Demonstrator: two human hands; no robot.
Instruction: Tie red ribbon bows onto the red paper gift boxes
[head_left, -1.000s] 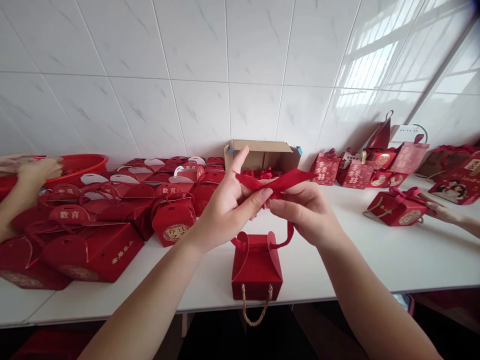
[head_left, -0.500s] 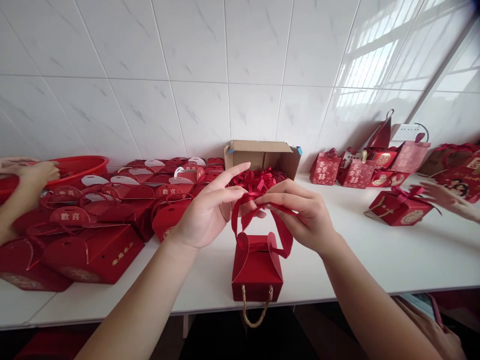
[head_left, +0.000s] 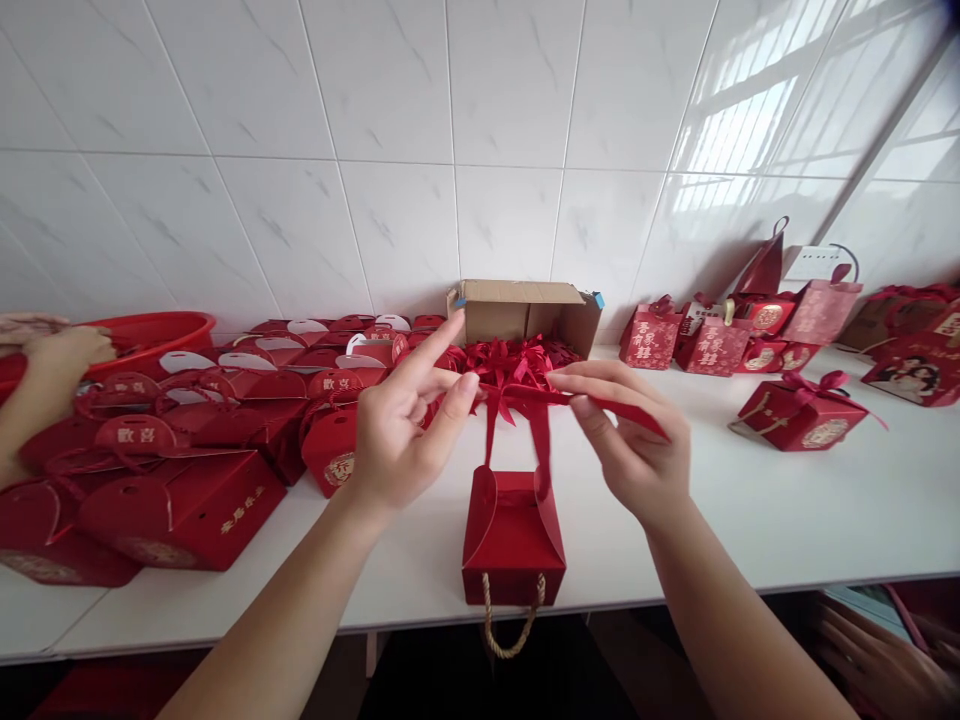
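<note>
A red gift box (head_left: 514, 535) with a gold rope handle (head_left: 513, 640) stands at the table's front edge, its curved top flaps folded together. Red ribbon (head_left: 540, 440) rises from those flaps in two strands to my hands. My left hand (head_left: 420, 420) pinches one end between thumb and fingers, the index finger pointing up. Between thumb and fingers of my right hand (head_left: 626, 430) is the other end, its tail lying across the palm. The ribbon is crossed and stretched level between both hands, above the box.
Behind my hands an open cardboard box (head_left: 525, 292) holds many red ribbons. Rows of red gift boxes (head_left: 187, 510) fill the left, beside a red basin (head_left: 180, 335) and a person's hands (head_left: 67, 350). On the right are a bow-tied box (head_left: 799, 415) and several small decorated boxes (head_left: 649, 335).
My hands have drawn apart, pulling the loose ribbon loops into a taut crossing. A person's hand at the right has left the bow-tied box.
</note>
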